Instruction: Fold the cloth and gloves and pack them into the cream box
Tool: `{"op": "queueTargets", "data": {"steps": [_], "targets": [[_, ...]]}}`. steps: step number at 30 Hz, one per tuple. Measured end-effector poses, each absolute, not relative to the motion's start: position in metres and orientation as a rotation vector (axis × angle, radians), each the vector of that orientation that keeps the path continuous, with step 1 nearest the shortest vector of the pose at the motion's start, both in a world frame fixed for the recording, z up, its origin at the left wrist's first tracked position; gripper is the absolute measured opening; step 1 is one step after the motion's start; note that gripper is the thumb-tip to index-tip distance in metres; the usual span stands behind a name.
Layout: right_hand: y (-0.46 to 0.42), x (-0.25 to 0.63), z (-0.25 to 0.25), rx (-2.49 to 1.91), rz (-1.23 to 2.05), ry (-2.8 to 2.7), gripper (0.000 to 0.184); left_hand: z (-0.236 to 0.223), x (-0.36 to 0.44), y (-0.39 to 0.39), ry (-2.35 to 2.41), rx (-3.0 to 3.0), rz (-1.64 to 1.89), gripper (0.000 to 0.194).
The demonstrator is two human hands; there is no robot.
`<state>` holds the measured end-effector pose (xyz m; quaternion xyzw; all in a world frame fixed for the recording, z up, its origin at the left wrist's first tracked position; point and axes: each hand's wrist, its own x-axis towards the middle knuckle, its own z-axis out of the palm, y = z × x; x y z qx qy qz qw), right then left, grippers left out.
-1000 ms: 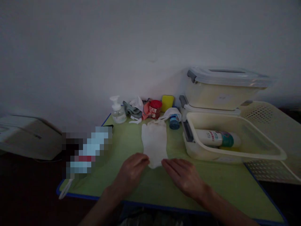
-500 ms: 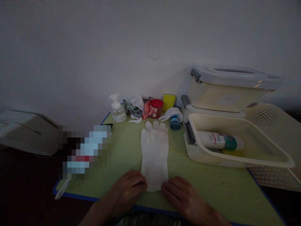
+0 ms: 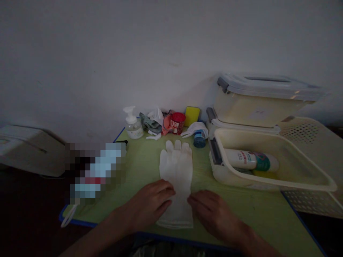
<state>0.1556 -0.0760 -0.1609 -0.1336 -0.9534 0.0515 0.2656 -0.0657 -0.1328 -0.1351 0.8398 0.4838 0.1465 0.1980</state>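
Note:
A white glove (image 3: pixel 178 175) lies flat on the green tabletop, its fingers pointing away from me and its cuff towards me. My left hand (image 3: pixel 151 200) rests over the glove's lower left part, thumb and fingers apart, fingertips on the fabric. At the opposite edge, my right hand (image 3: pixel 210 210) has its fingers bent together against the glove's right side. The right thumb is hidden, and the grip on that edge looks light.
Behind the glove are a pump bottle (image 3: pixel 134 125), crumpled cloths (image 3: pixel 151 121), a red container (image 3: pixel 177 123), a yellow pad (image 3: pixel 192 116) and a blue-lidded jar (image 3: pixel 199 139). An open cream bin (image 3: pixel 241 182) holding a white-and-green tube (image 3: pixel 249 160) stands right. A pixelated packet (image 3: pixel 100 169) lies left.
Both hands have moved from the cuff's corners farther up the glove. The cuff now reaches closer to me and lies more spread. The glove's folded-over finger no longer shows.

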Motion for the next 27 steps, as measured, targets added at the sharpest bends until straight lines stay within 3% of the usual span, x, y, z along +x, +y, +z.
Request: {"op": "queueTargets", "data": {"steps": [3,6,12,23,27], "targets": [[-0.054,0.149,-0.163,-0.591,0.329,-2.511,0.027,-0.146,-0.045,-0.115,1.461,2.422,0.336,0.033],[-0.037,0.144,-0.173,-0.721,0.515,-2.492,0.029,-0.164,-0.031,-0.107,1.464,2.465,0.215,0.055],[-0.026,0.147,-0.186,-0.730,0.579,-2.523,0.019,-0.180,-0.028,-0.106,1.386,2.485,0.071,0.079],[-0.025,0.155,-0.187,-0.708,0.637,-2.466,0.019,-0.183,-0.027,-0.106,1.368,2.446,0.065,0.095],[-0.024,0.154,-0.186,-0.712,0.650,-2.461,0.020,-0.183,-0.032,-0.107,1.349,2.503,0.130,0.092]]}}
